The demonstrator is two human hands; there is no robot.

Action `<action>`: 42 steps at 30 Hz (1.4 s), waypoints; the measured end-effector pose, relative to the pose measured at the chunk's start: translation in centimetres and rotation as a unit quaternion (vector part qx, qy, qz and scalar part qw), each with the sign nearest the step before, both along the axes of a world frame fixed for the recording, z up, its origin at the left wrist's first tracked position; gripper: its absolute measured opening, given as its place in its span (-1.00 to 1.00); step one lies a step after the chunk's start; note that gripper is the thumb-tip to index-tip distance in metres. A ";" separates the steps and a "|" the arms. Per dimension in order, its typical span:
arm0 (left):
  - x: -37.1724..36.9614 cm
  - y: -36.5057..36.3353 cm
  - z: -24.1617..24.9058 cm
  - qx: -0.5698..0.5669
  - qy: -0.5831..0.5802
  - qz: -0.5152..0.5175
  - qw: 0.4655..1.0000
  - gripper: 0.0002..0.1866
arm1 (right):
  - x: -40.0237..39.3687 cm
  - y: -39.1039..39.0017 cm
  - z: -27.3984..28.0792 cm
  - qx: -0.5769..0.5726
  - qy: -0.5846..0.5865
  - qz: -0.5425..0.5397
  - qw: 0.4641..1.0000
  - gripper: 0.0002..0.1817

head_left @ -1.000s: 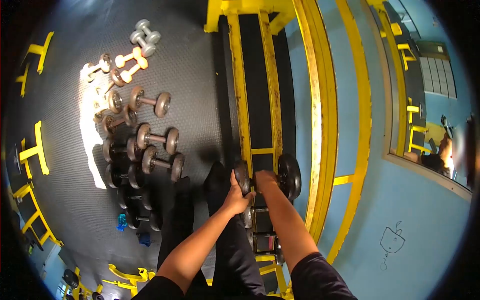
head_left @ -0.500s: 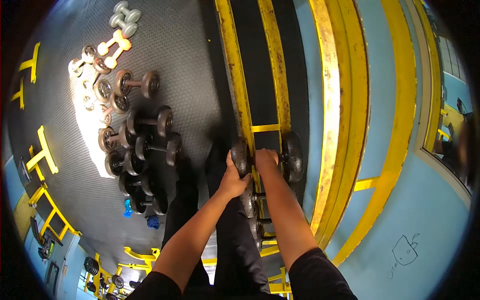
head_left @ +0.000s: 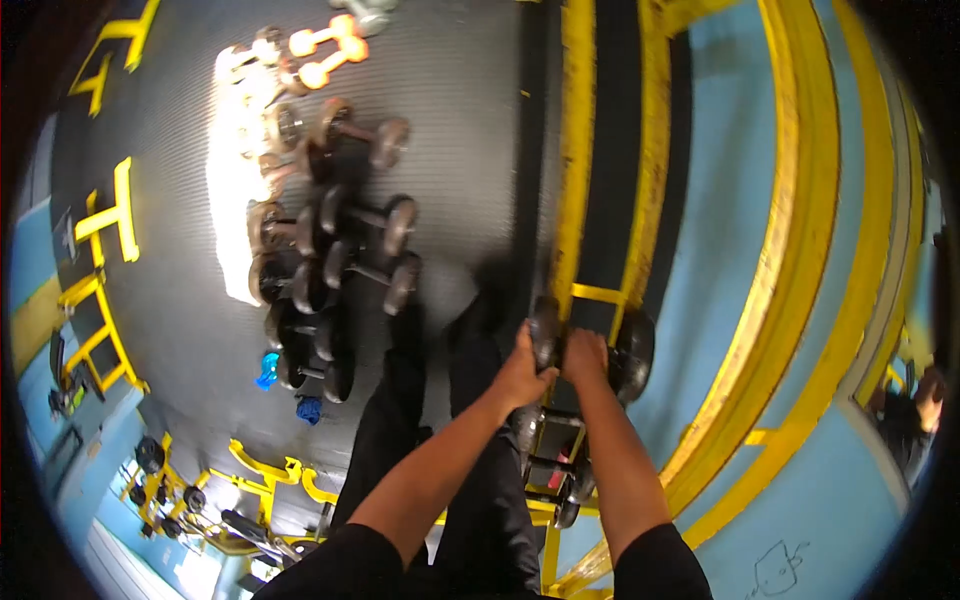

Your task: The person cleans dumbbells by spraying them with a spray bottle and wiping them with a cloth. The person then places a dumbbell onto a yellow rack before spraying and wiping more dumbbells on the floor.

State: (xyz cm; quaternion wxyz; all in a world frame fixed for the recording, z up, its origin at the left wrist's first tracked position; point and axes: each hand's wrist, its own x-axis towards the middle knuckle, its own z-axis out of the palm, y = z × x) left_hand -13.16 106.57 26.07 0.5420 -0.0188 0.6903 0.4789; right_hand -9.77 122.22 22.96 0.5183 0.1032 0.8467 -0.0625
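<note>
A black dumbbell point(head_left: 632, 356) lies across the two rails of a yellow rack point(head_left: 577, 150), right of my legs. My right hand point(head_left: 585, 356) is closed round its handle, between the two round heads. My left hand point(head_left: 522, 378) grips the head nearer my legs from its outer side, thumb toward me and fingers along the far side. More dark dumbbells point(head_left: 562, 417) sit on the rack just below my hands, partly hidden by my forearms.
Several dark dumbbells point(head_left: 372, 215) stand in rows on the black rubber floor point(head_left: 450, 130) to the left, with an orange pair point(head_left: 335, 48) farther off. Blue crumpled items point(head_left: 308, 409) lie near them. Yellow beams point(head_left: 800, 200) and a blue wall point(head_left: 735, 170) rise on the right.
My view has turned, so the rack, floor dumbbells and hands appear farther right. Both hands keep their grip on the same dumbbell, which stays near the rack's crossbar.
</note>
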 end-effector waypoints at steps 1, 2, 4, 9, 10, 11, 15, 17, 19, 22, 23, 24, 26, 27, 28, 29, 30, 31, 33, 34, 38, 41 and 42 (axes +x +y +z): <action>0.6 0.0 -0.3 -0.013 0.030 -0.003 0.999 0.12 | 0.6 -0.3 1.0 0.008 0.054 0.002 0.999 -0.67; 0.8 -0.2 -0.4 -0.025 0.059 -0.006 0.998 0.11 | 1.9 -0.5 -0.1 0.024 0.063 -0.039 0.997 -0.60; 0.0 -1.3 2.1 -0.060 -0.020 -0.012 0.998 0.04 | 3.5 -0.8 -1.2 0.047 0.093 -0.053 0.993 -0.41; 1.3 -9.8 6.5 -0.033 -0.157 0.146 0.976 -0.10 | 0.9 -2.2 4.5 0.091 0.034 0.077 0.992 -0.27; 1.3 -12.8 7.7 -0.029 -0.150 0.157 0.976 -0.11 | 0.6 -2.6 6.4 0.093 0.046 0.049 0.993 -0.31; 2.0 -15.7 8.3 -0.042 -0.129 0.206 0.969 -0.17 | -0.4 -3.1 8.5 0.094 0.060 0.021 0.993 -0.35; 2.3 -29.3 13.2 -0.176 0.018 0.243 0.954 -0.35 | -2.9 -6.0 14.9 0.047 0.090 -0.052 0.993 -0.49; 4.1 -35.9 14.6 -0.201 0.030 0.324 0.924 -0.40 | -4.3 -8.0 17.6 0.027 0.079 -0.096 0.992 -0.51; 6.3 -41.6 16.4 -0.213 0.039 0.381 0.899 -0.42 | -4.8 -9.2 18.5 -0.036 0.134 -0.086 0.987 -0.57; 9.7 -48.9 20.1 -0.255 -0.014 0.441 0.860 -0.43 | -8.0 -13.7 22.2 -0.059 0.150 -0.106 0.981 -0.60; 11.1 -50.8 20.9 -0.269 -0.014 0.451 0.851 -0.44 | -8.2 -13.9 21.6 -0.093 0.187 -0.086 0.974 -0.63; 12.2 -52.6 21.7 -0.285 -0.012 0.459 0.841 -0.44 | -9.7 -15.7 22.6 -0.100 0.199 -0.077 0.972 -0.63; 14.3 -56.0 23.4 -0.289 -0.026 0.494 0.820 -0.45 | -12.1 -19.1 24.4 -0.120 0.183 -0.141 0.966 -0.67; 14.5 -57.6 24.2 -0.291 -0.047 0.519 0.802 -0.45 | -13.0 -18.8 20.7 -0.120 0.199 -0.162 0.959 -0.69; 15.2 -59.0 24.4 -0.291 -0.039 0.532 0.795 -0.45 | -14.2 -20.0 20.9 -0.130 0.206 -0.151 0.958 -0.69; 15.9 -60.3 24.4 -0.288 -0.037 0.555 0.779 -0.45 | -15.4 -21.8 21.0 -0.142 0.212 -0.138 0.957 -0.68; 16.5 -61.7 24.4 -0.286 -0.034 0.580 0.762 -0.45 | -16.8 -23.6 21.0 -0.156 0.217 -0.124 0.956 -0.68; 16.8 -62.8 24.7 -0.290 -0.028 0.593 0.750 -0.45 | -17.4 -24.2 18.6 -0.186 0.288 -0.067 0.937 -0.74; 16.9 -64.3 25.6 -0.324 -0.004 0.585 0.743 -0.44 | -19.0 -29.2 22.7 -0.158 0.235 -0.006 0.959 -0.75; 16.6 -65.0 26.4 -0.327 -0.002 0.599 0.730 -0.44 | -20.2 -31.6 24.0 -0.114 0.180 0.047 0.976 -0.75; 15.1 -67.3 27.8 -0.274 -0.016 0.670 0.690 -0.42 | -25.6 -43.2 24.6 -0.155 0.186 0.205 0.948 -0.77; 13.7 -69.3 25.4 -0.245 0.000 0.700 0.671 -0.39 | -29.5 -51.6 24.0 -0.178 0.193 0.335 0.905 -0.78; 12.8 -70.6 24.5 -0.225 -0.001 0.707 0.670 -0.38 | -30.8 -54.3 23.6 -0.183 0.197 0.372 0.889 -0.78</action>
